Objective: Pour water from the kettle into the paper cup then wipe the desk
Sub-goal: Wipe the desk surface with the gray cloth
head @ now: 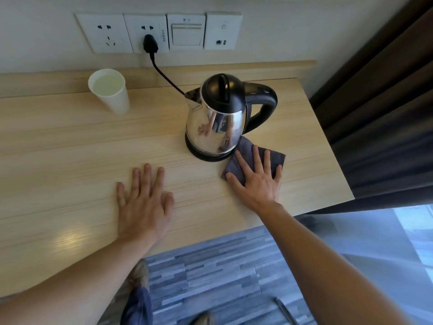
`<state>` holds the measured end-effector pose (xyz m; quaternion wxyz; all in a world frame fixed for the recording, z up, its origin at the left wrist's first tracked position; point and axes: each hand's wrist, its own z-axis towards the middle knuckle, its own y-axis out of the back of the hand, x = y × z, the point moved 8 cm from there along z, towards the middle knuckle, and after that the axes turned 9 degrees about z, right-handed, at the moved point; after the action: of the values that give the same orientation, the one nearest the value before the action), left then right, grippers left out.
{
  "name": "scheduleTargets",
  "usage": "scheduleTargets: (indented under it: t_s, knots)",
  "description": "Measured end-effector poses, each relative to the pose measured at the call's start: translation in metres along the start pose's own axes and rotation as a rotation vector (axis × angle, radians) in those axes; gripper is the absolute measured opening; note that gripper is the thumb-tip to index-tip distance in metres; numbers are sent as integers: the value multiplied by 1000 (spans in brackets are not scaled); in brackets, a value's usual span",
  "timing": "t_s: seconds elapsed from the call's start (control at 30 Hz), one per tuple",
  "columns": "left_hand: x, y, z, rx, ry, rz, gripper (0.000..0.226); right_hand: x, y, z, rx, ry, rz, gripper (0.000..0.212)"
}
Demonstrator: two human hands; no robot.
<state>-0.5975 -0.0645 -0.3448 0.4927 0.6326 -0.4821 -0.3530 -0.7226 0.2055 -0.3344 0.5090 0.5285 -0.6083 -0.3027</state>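
A steel kettle with a black lid and handle stands on its black base at the right of the wooden desk. Its spout points left. A white paper cup holding water stands at the back left. A folded grey cloth lies just right of the kettle's base, one corner touching it. My right hand lies flat on the cloth, fingers spread and pressing it to the desk. My left hand rests flat on bare desk in front of the kettle, holding nothing.
A black cord runs from the kettle's base to a plug in the wall sockets behind. A dark curtain hangs along the desk's right edge. The desk's front edge crosses below my hands, with grey plank floor underneath.
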Motion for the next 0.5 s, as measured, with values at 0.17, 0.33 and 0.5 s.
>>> scheduleTargets:
  t_s: [0.17,0.33,0.5]
  knots:
    - [1,0,0,-15,9,-4,67,24,-21,-39,1,45,20,72]
    - [0,2,-1,-17,14,-23,67,58,-43,-83,-14,128,43,74]
    - [1,4,0,-15,0,-66,66,91,-69,-125,-41,170,73,72]
